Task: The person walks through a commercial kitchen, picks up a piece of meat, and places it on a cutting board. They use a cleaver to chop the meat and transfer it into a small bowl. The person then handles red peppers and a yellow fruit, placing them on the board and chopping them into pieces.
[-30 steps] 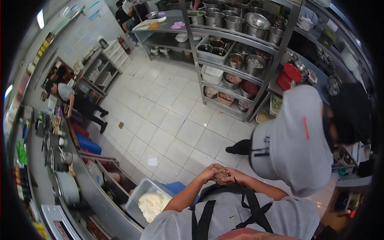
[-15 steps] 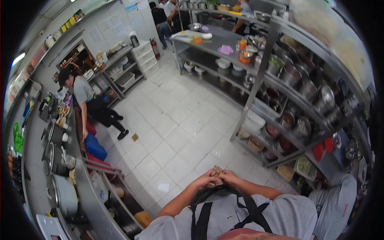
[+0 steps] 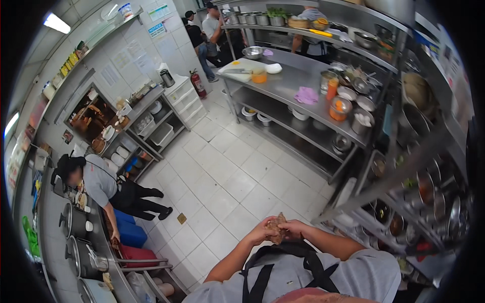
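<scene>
In front of my waist I hold a brown, mottled, ragged-edged piece (image 3: 276, 230) between both hands. It looks like meat, but I cannot tell for certain. My left hand (image 3: 259, 233) is closed on its left side, and my right hand (image 3: 294, 229) grips its right side. The piece sticks out above and below my fingers. Behind my hands are my grey shirt and black apron straps (image 3: 257, 280).
A steel worktable (image 3: 288, 83) with bowls and a purple cloth (image 3: 306, 95) stands ahead. Steel racks of pots (image 3: 399, 197) flank my right. At left, a co-worker (image 3: 101, 182) leans over a counter with large pots (image 3: 76, 222). Blue and red bins (image 3: 139, 256) sit below.
The view has moved forward, bringing the worktable and the co-worker closer; the rack slid toward the right edge. More of the brown piece shows between my hands.
</scene>
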Tool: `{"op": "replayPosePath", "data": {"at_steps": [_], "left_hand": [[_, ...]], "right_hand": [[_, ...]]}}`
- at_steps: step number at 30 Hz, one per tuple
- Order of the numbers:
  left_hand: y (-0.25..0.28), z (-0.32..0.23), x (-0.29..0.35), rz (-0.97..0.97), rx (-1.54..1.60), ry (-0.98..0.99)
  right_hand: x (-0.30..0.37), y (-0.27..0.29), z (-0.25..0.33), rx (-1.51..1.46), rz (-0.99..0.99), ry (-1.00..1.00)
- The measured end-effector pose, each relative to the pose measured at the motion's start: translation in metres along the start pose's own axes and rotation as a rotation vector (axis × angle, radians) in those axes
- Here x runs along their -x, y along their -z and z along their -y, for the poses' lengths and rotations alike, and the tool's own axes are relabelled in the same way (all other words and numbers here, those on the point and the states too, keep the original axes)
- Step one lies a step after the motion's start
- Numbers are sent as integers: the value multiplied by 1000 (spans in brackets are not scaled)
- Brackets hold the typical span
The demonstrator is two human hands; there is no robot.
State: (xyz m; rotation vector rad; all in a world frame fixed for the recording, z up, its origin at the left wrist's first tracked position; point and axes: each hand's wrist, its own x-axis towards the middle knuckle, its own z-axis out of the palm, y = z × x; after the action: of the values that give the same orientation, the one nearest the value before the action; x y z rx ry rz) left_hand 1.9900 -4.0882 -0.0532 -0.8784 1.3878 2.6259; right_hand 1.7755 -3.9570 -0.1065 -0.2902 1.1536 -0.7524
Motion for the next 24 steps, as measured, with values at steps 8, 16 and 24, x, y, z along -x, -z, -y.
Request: {"op": "replayPosePath", "data": {"at_steps": [8,16,24], "left_hand": [[141,-131,-30,-355,492,-382],[304,-277,-150,-402,542,-389],[402,-588,-338,-495,80,-340]], "right_hand": [[-129,-16,280,376,249,101],[-235,180,499,957,-395,412],[-177,396,663,509,-1382,533]]}}
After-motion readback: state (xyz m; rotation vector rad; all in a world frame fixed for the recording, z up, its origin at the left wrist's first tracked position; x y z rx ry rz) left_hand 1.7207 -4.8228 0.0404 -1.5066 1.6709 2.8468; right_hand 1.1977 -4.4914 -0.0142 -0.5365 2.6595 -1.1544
